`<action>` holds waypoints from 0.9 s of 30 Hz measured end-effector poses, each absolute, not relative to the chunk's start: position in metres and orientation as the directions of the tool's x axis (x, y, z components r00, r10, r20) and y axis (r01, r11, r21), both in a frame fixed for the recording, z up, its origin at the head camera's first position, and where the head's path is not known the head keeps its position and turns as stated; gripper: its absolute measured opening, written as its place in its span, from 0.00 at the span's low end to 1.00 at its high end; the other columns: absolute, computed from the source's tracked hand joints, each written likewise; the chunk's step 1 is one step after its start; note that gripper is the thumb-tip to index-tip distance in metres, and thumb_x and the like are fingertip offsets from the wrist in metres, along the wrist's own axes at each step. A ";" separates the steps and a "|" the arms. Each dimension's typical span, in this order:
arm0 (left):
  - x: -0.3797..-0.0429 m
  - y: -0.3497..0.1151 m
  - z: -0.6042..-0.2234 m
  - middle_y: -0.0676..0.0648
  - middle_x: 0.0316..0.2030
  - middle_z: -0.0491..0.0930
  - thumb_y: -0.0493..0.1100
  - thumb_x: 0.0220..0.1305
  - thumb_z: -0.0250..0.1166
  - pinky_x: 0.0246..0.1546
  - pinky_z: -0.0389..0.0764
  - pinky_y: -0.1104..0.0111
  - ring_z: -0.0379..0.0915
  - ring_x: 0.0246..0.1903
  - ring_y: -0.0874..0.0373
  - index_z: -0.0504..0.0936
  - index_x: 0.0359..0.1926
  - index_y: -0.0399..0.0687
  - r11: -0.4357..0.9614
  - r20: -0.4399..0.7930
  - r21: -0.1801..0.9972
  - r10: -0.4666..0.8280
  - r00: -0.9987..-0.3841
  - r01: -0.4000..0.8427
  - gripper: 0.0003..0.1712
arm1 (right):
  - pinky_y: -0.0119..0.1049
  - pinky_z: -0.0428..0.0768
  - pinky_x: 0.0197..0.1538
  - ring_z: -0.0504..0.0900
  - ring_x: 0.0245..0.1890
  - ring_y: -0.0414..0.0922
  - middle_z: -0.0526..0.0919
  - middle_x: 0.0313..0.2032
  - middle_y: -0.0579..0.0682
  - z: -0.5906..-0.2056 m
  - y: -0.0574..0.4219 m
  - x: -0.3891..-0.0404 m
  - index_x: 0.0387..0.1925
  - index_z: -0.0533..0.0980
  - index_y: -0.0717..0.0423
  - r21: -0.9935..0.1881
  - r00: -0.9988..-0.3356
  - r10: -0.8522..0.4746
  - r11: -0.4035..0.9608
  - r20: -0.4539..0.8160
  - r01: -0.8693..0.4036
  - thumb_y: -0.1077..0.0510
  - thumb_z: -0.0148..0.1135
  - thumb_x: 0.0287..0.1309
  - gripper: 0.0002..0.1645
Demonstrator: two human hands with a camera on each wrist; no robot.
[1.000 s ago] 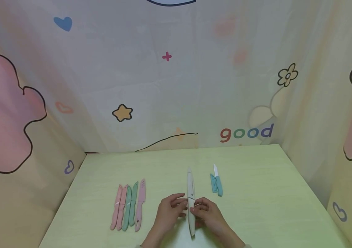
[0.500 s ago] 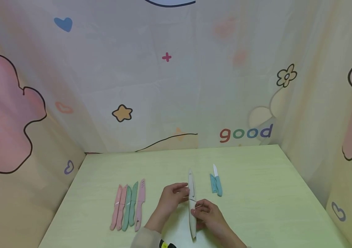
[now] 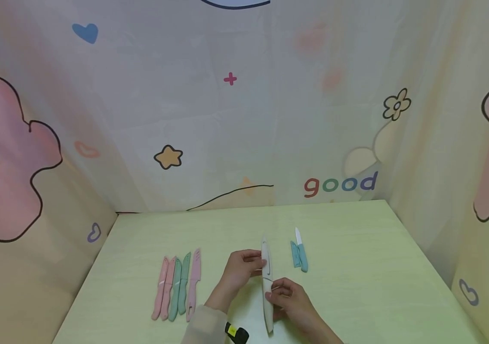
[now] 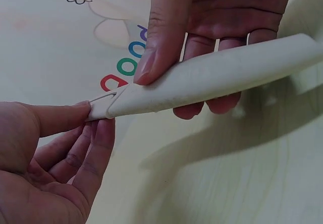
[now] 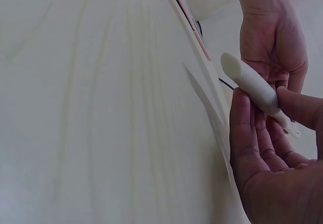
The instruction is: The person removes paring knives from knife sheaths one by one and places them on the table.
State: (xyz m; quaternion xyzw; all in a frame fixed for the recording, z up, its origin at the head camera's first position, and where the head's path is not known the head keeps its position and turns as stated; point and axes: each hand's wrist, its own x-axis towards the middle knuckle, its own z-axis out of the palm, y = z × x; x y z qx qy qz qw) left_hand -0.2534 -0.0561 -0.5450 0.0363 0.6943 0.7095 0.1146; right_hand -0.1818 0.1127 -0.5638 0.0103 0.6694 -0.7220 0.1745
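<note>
In the head view, a long, slim, off-white knife that looks like plastic is between the person's two hands, its long axis running nearly straight away from the body. Its slotted off-white sheath forms the far half and its smooth off-white handle the near half. The left hand is farther forward, on the sheath's left side; the right hand is nearer the body, on the handle's right side, so each hand has its own half, with the joint between. To the left on the pale green table lie two pink knives, two green knives and a lilac-pink knife, side by side; to the right, a small blue-handled knife with a bare blade lies beside a blue sheath. In the left wrist view, the left thumb and fingers pinch the sheath just beyond the joint, only its thickness between them, while the right thumb lies along the handle with fingers beneath. In the right wrist view, the right hand holds the handle between thumb and half-curled fingers, and the slant-cut butt sticks out past them.
</note>
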 end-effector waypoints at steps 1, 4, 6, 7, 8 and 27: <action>-0.254 -0.056 -0.545 0.39 0.40 0.83 0.36 0.60 0.67 0.40 0.86 0.61 0.80 0.38 0.52 0.80 0.50 0.34 -0.006 -0.110 0.993 0.210 -0.971 -0.114 0.17 | 0.44 0.86 0.31 0.80 0.31 0.48 0.84 0.32 0.50 -0.564 0.113 -0.182 0.50 0.69 0.69 -0.963 -0.938 -0.239 -0.041 -0.251 0.268 0.61 0.66 0.58 0.23; -0.254 -0.055 -0.547 0.40 0.38 0.83 0.35 0.60 0.67 0.39 0.86 0.62 0.80 0.36 0.52 0.81 0.49 0.34 -0.001 -0.111 0.993 0.205 -0.972 -0.114 0.16 | 0.44 0.86 0.31 0.80 0.31 0.48 0.83 0.33 0.49 -0.567 0.113 -0.183 0.52 0.70 0.71 -0.961 -0.935 -0.242 -0.033 -0.260 0.276 0.62 0.65 0.58 0.24; -0.255 -0.054 -0.548 0.41 0.38 0.83 0.33 0.59 0.67 0.38 0.87 0.62 0.81 0.35 0.52 0.81 0.48 0.34 0.003 -0.112 0.993 0.203 -0.973 -0.114 0.15 | 0.44 0.87 0.31 0.80 0.31 0.47 0.83 0.33 0.48 -0.568 0.113 -0.184 0.52 0.70 0.72 -0.960 -0.933 -0.244 -0.026 -0.265 0.280 0.62 0.65 0.59 0.24; -0.255 -0.054 -0.548 0.41 0.37 0.83 0.33 0.59 0.67 0.38 0.87 0.62 0.81 0.35 0.52 0.81 0.47 0.34 0.003 -0.113 0.993 0.202 -0.973 -0.115 0.15 | 0.45 0.87 0.32 0.80 0.31 0.47 0.82 0.33 0.48 -0.568 0.113 -0.184 0.51 0.70 0.73 -0.960 -0.932 -0.246 -0.021 -0.265 0.279 0.62 0.65 0.58 0.23; -0.255 -0.053 -0.549 0.41 0.37 0.83 0.33 0.59 0.67 0.38 0.87 0.63 0.81 0.35 0.52 0.81 0.47 0.34 0.004 -0.113 0.993 0.201 -0.973 -0.114 0.14 | 0.45 0.87 0.32 0.80 0.31 0.47 0.82 0.32 0.48 -0.568 0.113 -0.184 0.51 0.71 0.73 -0.961 -0.932 -0.247 -0.017 -0.265 0.278 0.63 0.65 0.58 0.22; -0.253 -0.048 -0.547 0.42 0.38 0.83 0.37 0.61 0.67 0.39 0.87 0.58 0.80 0.39 0.47 0.79 0.52 0.34 0.049 -0.127 0.992 0.191 -0.973 -0.120 0.19 | 0.47 0.87 0.34 0.80 0.32 0.48 0.82 0.33 0.48 -0.565 0.115 -0.181 0.51 0.71 0.70 -0.959 -0.932 -0.237 -0.007 -0.274 0.284 0.60 0.65 0.60 0.23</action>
